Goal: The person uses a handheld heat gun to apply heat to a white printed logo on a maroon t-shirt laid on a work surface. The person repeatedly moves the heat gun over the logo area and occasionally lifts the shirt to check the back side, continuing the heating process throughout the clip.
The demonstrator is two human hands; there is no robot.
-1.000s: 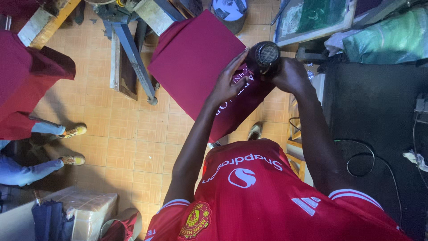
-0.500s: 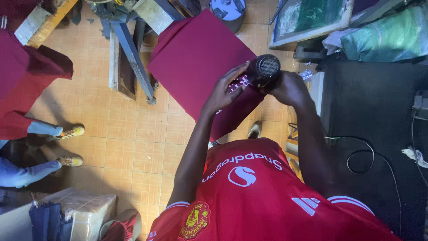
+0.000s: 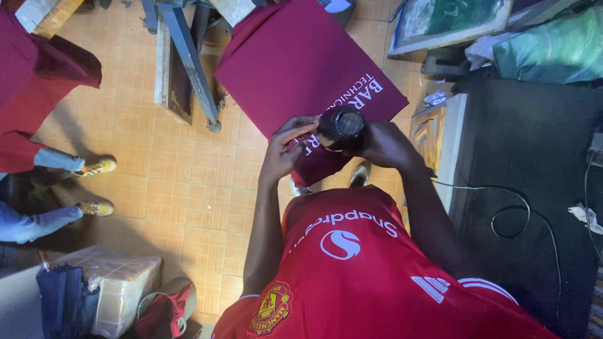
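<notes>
Your right hand [image 3: 386,147] wraps its fingers closed around a black, round-bodied heat tool [image 3: 342,125], its grilled end turned toward the camera. Your left hand [image 3: 286,150] rests on the maroon printed fabric [image 3: 301,63], fingers curled and pinching the cloth just beside the tool. The fabric lies stretched over a board in front of your chest, white lettering under the tool. A black table [image 3: 534,182] stands to your right, with a cable [image 3: 509,216] across it. At far left stand another person's feet in yellow shoes [image 3: 97,166] on the tiled floor [image 3: 182,182].
</notes>
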